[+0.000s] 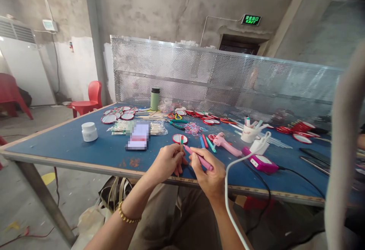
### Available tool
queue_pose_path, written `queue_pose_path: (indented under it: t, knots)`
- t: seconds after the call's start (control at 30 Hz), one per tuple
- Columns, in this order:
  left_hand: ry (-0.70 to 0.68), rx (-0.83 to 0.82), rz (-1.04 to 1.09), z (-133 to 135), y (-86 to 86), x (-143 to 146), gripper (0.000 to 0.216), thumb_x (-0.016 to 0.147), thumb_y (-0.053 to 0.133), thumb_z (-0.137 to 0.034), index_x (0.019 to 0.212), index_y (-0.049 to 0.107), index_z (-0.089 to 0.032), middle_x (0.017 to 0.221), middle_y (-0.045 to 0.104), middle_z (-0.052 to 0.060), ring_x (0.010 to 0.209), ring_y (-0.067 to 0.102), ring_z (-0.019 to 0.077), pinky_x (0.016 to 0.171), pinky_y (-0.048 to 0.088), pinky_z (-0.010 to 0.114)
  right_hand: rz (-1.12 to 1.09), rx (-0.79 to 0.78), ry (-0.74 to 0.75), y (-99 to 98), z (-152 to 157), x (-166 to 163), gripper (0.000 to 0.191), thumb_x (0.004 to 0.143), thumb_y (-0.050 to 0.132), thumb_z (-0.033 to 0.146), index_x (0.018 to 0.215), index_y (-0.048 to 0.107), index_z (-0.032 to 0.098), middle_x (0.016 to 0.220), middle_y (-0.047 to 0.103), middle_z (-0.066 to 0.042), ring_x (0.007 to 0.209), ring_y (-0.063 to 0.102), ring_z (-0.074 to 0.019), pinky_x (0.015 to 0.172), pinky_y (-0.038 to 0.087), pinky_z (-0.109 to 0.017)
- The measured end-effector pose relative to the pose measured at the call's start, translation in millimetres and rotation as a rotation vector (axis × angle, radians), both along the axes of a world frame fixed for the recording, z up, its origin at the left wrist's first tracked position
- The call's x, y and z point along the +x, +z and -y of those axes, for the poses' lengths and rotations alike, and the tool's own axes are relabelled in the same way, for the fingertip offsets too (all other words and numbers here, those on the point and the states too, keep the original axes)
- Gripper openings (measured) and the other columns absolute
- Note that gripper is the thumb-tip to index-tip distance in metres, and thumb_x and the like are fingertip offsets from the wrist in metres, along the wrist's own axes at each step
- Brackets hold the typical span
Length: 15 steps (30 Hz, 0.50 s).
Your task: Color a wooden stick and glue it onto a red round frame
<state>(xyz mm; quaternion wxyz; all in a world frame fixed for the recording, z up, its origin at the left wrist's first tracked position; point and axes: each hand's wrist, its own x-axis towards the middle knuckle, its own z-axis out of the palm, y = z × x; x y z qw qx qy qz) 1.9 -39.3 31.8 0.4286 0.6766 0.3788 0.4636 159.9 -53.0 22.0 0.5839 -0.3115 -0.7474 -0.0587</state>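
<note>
My left hand (168,158) is closed around a thin wooden stick (181,142), held upright near the table's front edge. Its upper end is coloured red and green. A pink marker pen (203,160) lies in the grip of my right hand (209,172), with its tip at or very close to the coloured end of the stick; contact is hard to make out. Just behind the stick is a white round disc with a red rim (176,139). To its right lie a blue marker (202,142), a red marker (205,142) and a teal marker (211,145).
A pink glue gun (228,146), purple power strip (261,161) and cup of pens (248,134) stand right; a white cable hangs across my right arm. Left are a phone (138,136) and white jar (89,132). Behind are pliers (177,125), a green bottle (155,99) and several red-rimmed discs (109,118).
</note>
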Motion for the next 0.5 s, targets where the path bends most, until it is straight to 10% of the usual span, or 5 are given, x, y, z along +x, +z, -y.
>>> queue_pose_path:
  t: [0.5]
  knots:
    - [0.003, 0.009, 0.002, -0.2, -0.8, 0.1, 0.018, 0.09, 0.046, -0.019, 0.075, 0.056, -0.017, 0.055, 0.06, -0.003, 0.04, 0.055, 0.0085, 0.039, 0.042, 0.015, -0.004, 0.006, 0.026, -0.3, -0.9, 1.3, 0.021, 0.092, 0.058, 0.01, 0.106, 0.069, 0.02, 0.084, 0.07, -0.003, 0.071, 0.066, -0.0152, 0.069, 0.052, -0.028]
